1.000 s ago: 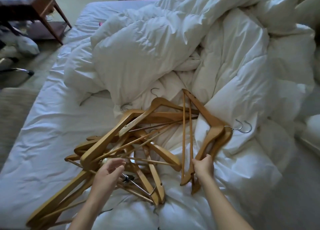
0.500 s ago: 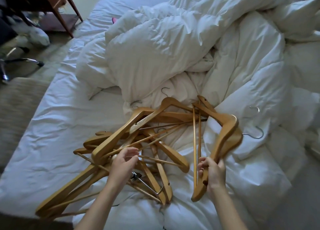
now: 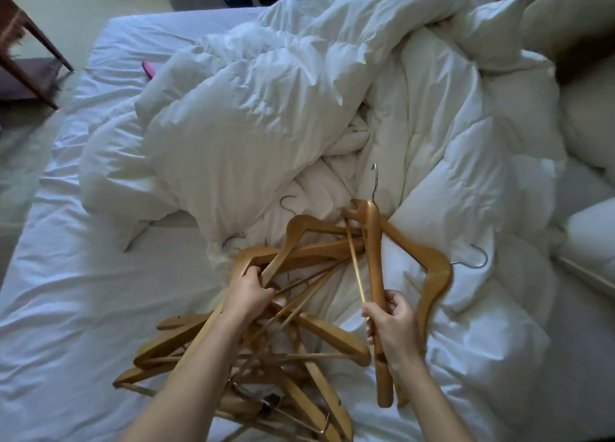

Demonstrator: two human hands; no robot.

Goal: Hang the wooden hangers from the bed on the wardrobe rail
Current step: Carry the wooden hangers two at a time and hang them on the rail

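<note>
Roughly two hangers (image 3: 376,275) in right hand (image 3: 396,325), pile (image 3: 266,358) under left hand (image 3: 248,292).

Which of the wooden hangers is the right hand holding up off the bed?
The upright hanger clamped in the right hand, its metal hook pointing at the duvet. The rest lie tangled flat, where the left hand grips one.

Dim, bluish daylight; soft shadows; wide-angle edge distortion; slight blur.

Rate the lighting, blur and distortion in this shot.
Head view: dim, bluish daylight, soft shadows in the crumpled white duvet; no glare; wide-angle bending at the edges; tangled wooden hangers and both hands, left and right, slightly soft.
</note>
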